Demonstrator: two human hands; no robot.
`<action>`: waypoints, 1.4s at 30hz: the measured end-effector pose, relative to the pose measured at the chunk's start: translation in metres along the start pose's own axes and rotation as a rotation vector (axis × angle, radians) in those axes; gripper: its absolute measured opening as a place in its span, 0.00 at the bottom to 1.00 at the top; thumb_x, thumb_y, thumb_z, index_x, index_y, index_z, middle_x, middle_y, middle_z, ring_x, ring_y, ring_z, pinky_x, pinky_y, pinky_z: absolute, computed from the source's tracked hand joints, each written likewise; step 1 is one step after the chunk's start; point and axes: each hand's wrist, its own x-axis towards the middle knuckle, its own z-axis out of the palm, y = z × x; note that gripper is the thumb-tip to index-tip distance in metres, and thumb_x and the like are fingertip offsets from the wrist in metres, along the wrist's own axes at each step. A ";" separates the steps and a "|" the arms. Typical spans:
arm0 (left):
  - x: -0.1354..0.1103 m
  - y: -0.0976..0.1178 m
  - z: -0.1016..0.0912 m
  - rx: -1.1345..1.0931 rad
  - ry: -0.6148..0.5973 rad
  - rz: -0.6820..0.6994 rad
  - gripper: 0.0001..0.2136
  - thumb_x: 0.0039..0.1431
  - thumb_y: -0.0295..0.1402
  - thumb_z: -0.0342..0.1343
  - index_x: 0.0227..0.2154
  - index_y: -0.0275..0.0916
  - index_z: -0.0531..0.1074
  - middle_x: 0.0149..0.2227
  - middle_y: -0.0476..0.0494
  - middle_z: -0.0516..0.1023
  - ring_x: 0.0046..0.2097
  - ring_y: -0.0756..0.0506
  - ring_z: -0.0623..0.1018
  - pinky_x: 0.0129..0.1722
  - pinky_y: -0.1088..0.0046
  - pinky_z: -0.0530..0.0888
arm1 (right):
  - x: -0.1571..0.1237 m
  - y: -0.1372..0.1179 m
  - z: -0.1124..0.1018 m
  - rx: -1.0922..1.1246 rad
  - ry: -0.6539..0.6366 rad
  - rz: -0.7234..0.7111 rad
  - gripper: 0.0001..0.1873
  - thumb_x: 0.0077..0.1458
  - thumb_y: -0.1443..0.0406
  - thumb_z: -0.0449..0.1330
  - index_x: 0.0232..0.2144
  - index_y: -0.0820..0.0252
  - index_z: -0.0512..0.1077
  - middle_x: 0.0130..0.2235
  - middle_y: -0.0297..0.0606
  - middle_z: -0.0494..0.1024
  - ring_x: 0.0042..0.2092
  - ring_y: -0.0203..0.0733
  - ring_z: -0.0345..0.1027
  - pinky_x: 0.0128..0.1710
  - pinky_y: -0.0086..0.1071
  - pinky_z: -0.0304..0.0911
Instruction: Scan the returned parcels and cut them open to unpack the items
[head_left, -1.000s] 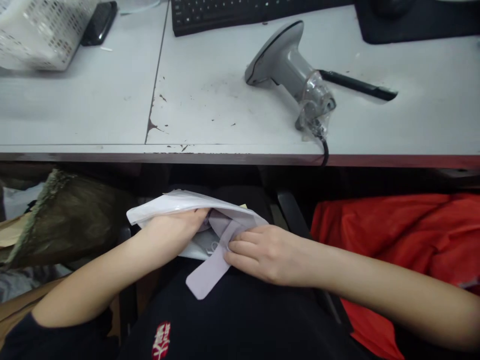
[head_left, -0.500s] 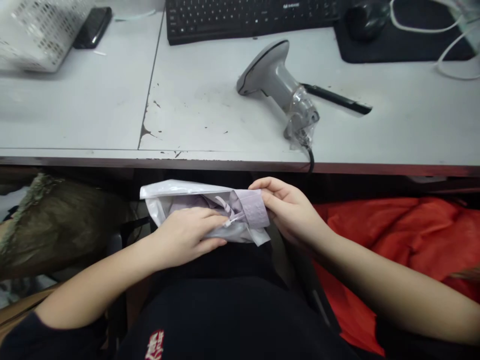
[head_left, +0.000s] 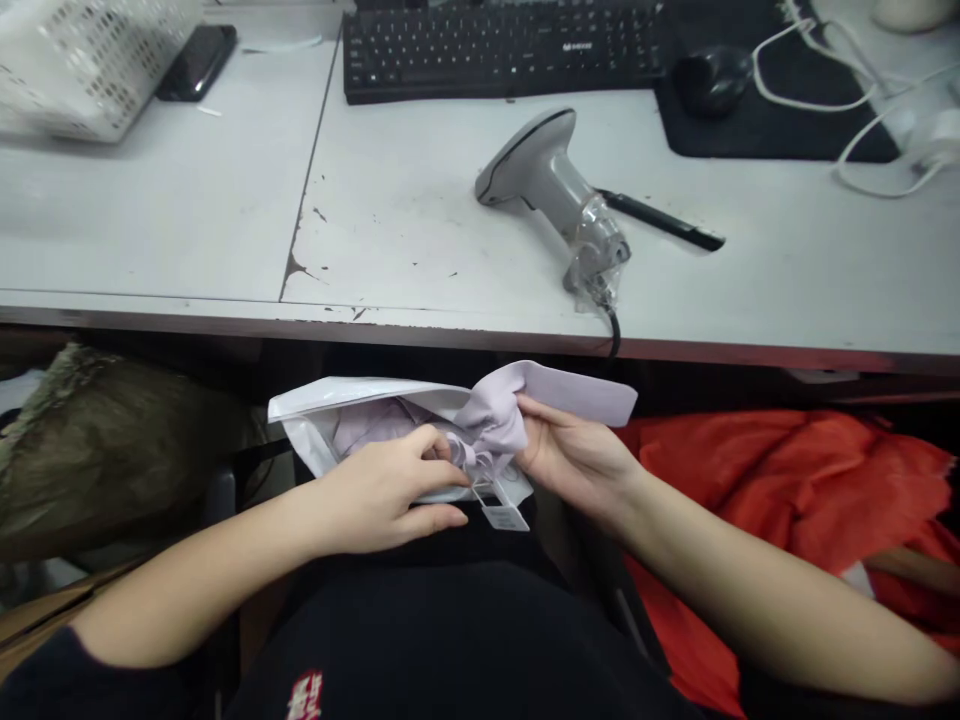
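Note:
A white plastic bag (head_left: 304, 402) lies across my lap just below the desk edge, its mouth gaping. Out of its right end comes a lilac garment (head_left: 581, 392) with thin straps, while more of the same cloth shows inside. My right hand (head_left: 581, 455) pinches the bunched cloth between thumb and fingers, and a smooth flap of it stands out beyond the fingertips. My left hand (head_left: 397, 490) is bent over the bag's near edge, thumb below and curled fingers above; some fingertips are hidden. A small white tag (head_left: 505, 517) dangles from the garment beside the left fingers.
On the white desk (head_left: 390, 240) lie a grey barcode scanner (head_left: 551, 175) and a black box cutter (head_left: 664, 218). Behind are a keyboard (head_left: 495, 50), mouse (head_left: 712, 80), phone (head_left: 199, 62) and white basket (head_left: 97, 70). Red fabric (head_left: 780, 480) is at right, an olive sack (head_left: 120, 450) at left.
The right hand has drawn the lilac garment further out of the bag, and its flap now extends to the right. The tag has come to hang over the bag's near edge.

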 end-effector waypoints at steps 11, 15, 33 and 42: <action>0.030 -0.036 0.010 -0.512 0.295 -0.103 0.12 0.60 0.42 0.60 0.40 0.38 0.75 0.42 0.43 0.68 0.46 0.44 0.71 0.48 0.69 0.69 | 0.001 0.008 0.006 0.031 -0.088 0.168 0.11 0.65 0.67 0.49 0.39 0.62 0.71 0.36 0.42 0.79 0.40 0.44 0.76 0.43 0.40 0.74; 0.033 -0.041 0.019 -0.912 0.378 -0.145 0.17 0.62 0.46 0.57 0.29 0.36 0.67 0.31 0.49 0.66 0.33 0.50 0.67 0.36 0.76 0.67 | 0.004 0.011 0.001 0.084 -0.033 0.170 0.10 0.65 0.69 0.50 0.35 0.62 0.72 0.29 0.37 0.75 0.27 0.34 0.69 0.28 0.27 0.70; 0.030 -0.048 0.030 -1.137 0.454 -0.238 0.20 0.56 0.48 0.64 0.29 0.35 0.67 0.28 0.50 0.65 0.29 0.53 0.64 0.30 0.79 0.63 | 0.005 0.019 -0.004 -0.075 -0.063 0.033 0.05 0.58 0.64 0.61 0.35 0.60 0.69 0.28 0.32 0.68 0.24 0.30 0.59 0.21 0.24 0.63; 0.029 -0.044 0.031 -1.200 0.370 -0.228 0.21 0.51 0.46 0.68 0.31 0.36 0.66 0.29 0.49 0.68 0.29 0.53 0.67 0.31 0.78 0.65 | -0.002 0.020 0.006 -0.005 0.014 0.006 0.15 0.50 0.63 0.70 0.35 0.60 0.68 0.28 0.28 0.69 0.24 0.28 0.61 0.18 0.19 0.56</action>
